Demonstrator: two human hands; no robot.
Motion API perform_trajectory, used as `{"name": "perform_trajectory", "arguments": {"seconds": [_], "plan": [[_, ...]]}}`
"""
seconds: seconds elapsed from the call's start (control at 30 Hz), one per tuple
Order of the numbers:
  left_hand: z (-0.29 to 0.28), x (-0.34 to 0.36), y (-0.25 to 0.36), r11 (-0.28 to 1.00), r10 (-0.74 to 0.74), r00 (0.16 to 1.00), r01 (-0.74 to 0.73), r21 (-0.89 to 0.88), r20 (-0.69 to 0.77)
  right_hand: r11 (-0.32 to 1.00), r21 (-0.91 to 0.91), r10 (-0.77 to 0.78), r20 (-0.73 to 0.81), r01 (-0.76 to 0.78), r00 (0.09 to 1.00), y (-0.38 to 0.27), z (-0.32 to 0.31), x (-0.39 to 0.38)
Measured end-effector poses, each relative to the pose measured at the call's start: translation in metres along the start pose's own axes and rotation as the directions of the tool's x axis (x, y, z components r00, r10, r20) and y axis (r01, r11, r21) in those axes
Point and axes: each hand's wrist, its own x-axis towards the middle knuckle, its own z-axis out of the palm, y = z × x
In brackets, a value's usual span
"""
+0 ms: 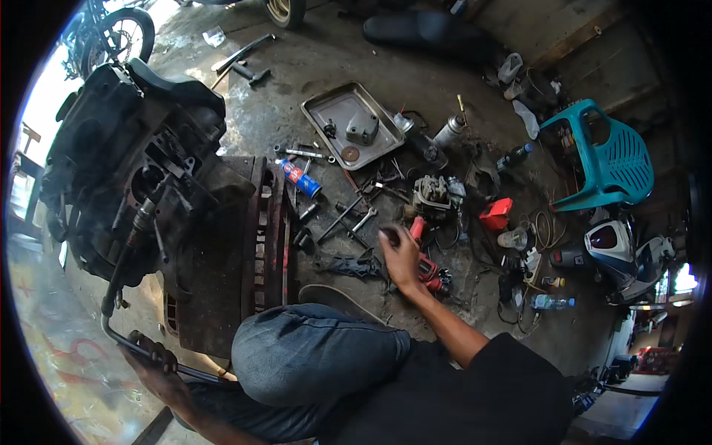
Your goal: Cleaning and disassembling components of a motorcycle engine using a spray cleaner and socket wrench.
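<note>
My left hand (152, 360) grips a bent metal bar (119, 285) at the lower left, whose socket end (144, 215) reaches into a dark engine (167, 159) on a grimy stand (204, 297). My right hand (399, 256) has curled fingers beside a red power tool (432, 273); whether they hold anything is hidden. Above it lie wrenches (365, 220), several sockets, a metal engine part (432, 191) and a blue spray can (298, 178). A steel tray (317, 107) holds a metal cover (362, 130).
A teal plastic chair (623, 159) and scooter bodywork (623, 256) stand at the right, near hoses, bottles (552, 302) and a red box (495, 213). A motorcycle wheel (119, 41) is at the upper left, a loose seat (430, 33) at the top.
</note>
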Motion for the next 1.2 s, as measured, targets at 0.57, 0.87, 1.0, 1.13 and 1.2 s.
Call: {"name": "perform_trajectory", "arguments": {"seconds": [0.57,0.87,1.0,1.13,1.2], "plan": [[0.019,-0.012,0.010,0.985,-0.093,0.993,0.082,-0.153,-0.068,0.713,-0.622,0.061,0.514,0.323,0.856,0.108,-0.020,-0.042],[0.029,-0.010,0.002,0.998,-0.038,0.974,0.026,-0.056,-0.225,0.926,0.370,-0.155,0.192,0.075,0.969,-0.104,0.018,0.025],[0.028,-0.010,0.001,0.998,-0.055,0.973,0.045,-0.049,-0.226,0.722,0.692,-0.218,0.218,0.007,0.951,-0.203,0.054,0.037],[0.026,-0.009,0.000,0.996,-0.042,0.977,0.025,-0.082,-0.209,0.775,0.475,-0.591,0.309,0.418,0.745,-0.219,0.108,0.057],[0.023,-0.008,-0.003,0.998,-0.014,0.989,0.005,-0.060,-0.150,0.691,0.281,-0.721,0.326,0.666,0.612,-0.212,0.124,0.065]]}}
